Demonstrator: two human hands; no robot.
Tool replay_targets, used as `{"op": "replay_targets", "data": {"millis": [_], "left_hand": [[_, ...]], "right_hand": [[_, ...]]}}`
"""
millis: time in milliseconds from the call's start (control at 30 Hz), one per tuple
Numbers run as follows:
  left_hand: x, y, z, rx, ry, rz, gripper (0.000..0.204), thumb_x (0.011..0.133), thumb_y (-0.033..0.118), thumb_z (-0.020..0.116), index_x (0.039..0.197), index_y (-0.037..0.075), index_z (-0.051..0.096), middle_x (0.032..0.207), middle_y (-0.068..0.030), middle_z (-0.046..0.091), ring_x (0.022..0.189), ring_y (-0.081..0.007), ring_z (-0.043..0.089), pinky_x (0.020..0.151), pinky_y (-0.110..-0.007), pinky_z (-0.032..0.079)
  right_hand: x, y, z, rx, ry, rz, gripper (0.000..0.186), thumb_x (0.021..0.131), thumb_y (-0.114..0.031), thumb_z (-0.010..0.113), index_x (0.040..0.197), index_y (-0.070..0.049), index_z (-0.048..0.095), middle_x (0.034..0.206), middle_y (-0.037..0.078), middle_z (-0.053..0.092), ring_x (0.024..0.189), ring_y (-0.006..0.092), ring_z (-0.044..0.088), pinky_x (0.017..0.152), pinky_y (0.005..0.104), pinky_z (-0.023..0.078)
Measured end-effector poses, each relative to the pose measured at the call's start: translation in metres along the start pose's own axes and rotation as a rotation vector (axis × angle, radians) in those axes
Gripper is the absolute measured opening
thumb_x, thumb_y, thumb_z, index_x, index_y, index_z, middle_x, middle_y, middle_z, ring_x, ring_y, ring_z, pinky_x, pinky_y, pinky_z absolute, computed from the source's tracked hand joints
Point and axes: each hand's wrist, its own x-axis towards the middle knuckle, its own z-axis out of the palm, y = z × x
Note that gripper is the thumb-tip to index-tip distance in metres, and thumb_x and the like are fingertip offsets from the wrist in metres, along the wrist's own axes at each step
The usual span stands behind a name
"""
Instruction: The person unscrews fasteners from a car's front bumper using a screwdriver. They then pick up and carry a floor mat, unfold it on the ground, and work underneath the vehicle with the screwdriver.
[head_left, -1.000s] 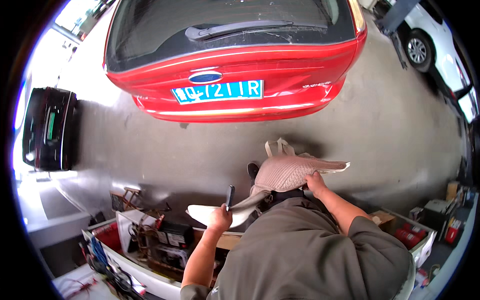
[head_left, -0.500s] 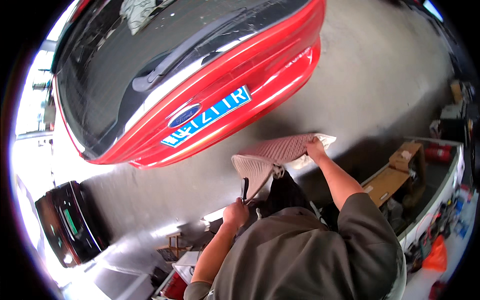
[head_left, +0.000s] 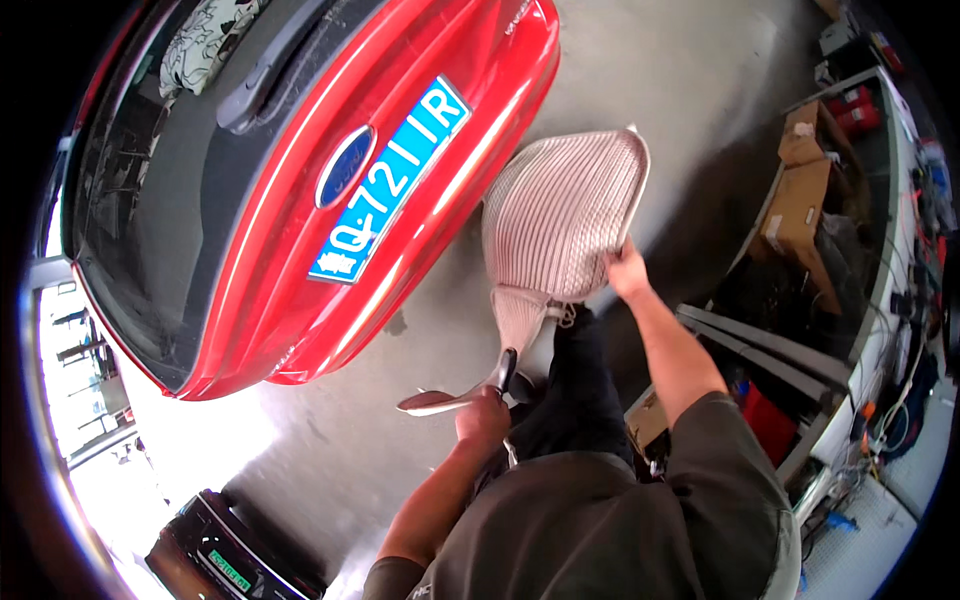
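A beige-pink ribbed pad [head_left: 565, 200], like a seat cushion, hangs spread out in front of me. My right hand [head_left: 627, 272] is closed on its right edge. Below the broad part, a narrower folded section [head_left: 520, 315] runs down toward my left hand [head_left: 485, 418]. That hand is closed around a dark strip or handle [head_left: 506, 368] at the lower end; whether it is joined to the pad, I cannot tell. A pale flap [head_left: 432, 402] sticks out leftward beside this hand. Thin ties [head_left: 565, 312] dangle at the pad's lower edge.
A red car's rear [head_left: 400, 190] with a blue plate stands close on the left. Farther down left is a dark car [head_left: 235, 550]. On the right, a low-walled bin [head_left: 870, 330] holds cardboard boxes [head_left: 800, 210], and long grey bars [head_left: 765, 350] lie nearby.
The pad has swung up and opened out, showing its broad ribbed face. My right hand has come a little nearer. The view has turned, with the red car shifting left.
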Motion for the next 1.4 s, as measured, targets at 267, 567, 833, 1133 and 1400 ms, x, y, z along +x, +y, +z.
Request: {"op": "replay_targets", "data": {"millis": [267, 567, 833, 1133, 1400], "left_hand": [[-0.032, -0.097, 0.176, -0.154, -0.396, 0.137, 0.042, 0.098, 0.033, 0.045, 0.116, 0.005, 0.070, 0.121, -0.0278, 0.066, 0.113, -0.0446, 0.065, 0.099, -0.053, 0.051], [-0.130, -0.237, 0.227, -0.158, -0.111, 0.026, 0.045, 0.093, 0.037, 0.050, 0.106, 0.000, 0.071, 0.106, -0.0309, 0.069, 0.104, -0.0460, 0.067, 0.092, -0.053, 0.053], [-0.222, -0.227, 0.306, -0.849, -0.001, -0.650, 0.038, 0.089, 0.030, 0.052, 0.099, 0.003, 0.077, 0.093, -0.0279, 0.072, 0.099, -0.0431, 0.070, 0.090, -0.050, 0.052], [-0.214, -0.165, 0.244, -0.950, 0.103, -0.647, 0.034, 0.092, 0.026, 0.052, 0.099, 0.004, 0.077, 0.072, -0.0153, 0.070, 0.071, -0.0270, 0.070, 0.070, -0.041, 0.053], [-0.219, -0.159, 0.209, -1.102, 0.156, -0.690, 0.029, 0.093, 0.021, 0.053, 0.094, 0.002, 0.075, 0.064, -0.0049, 0.064, 0.060, -0.0162, 0.062, 0.060, -0.035, 0.050]], "right_hand": [[-0.162, 0.056, 0.115, -0.578, -0.459, 0.182, 0.034, 0.093, -0.024, 0.059, 0.119, -0.003, 0.066, 0.118, 0.023, 0.069, 0.109, 0.0356, 0.068, 0.092, 0.0419, 0.055], [-0.050, -0.216, 0.337, 0.235, -0.202, -0.063, 0.061, 0.091, -0.033, 0.069, 0.137, 0.003, 0.053, 0.143, 0.032, 0.050, 0.131, 0.0430, 0.052, 0.109, 0.0459, 0.043], [-0.048, -0.282, 0.417, 0.335, -0.150, 0.266, 0.039, 0.093, -0.020, 0.071, 0.123, 0.004, 0.064, 0.121, 0.022, 0.070, 0.113, 0.0358, 0.068, 0.097, 0.0389, 0.052], [-0.007, -0.268, 0.410, 0.802, -0.153, 0.396, 0.014, 0.096, -0.017, 0.063, 0.102, -0.006, 0.070, 0.085, 0.006, 0.067, 0.075, 0.0183, 0.061, 0.063, 0.0354, 0.048], [0.041, -0.151, 0.294, 0.738, -0.187, 0.418, 0.013, 0.092, -0.023, 0.066, 0.092, -0.010, 0.065, 0.070, 0.000, 0.052, 0.058, 0.0133, 0.048, 0.051, 0.0320, 0.041]]}}
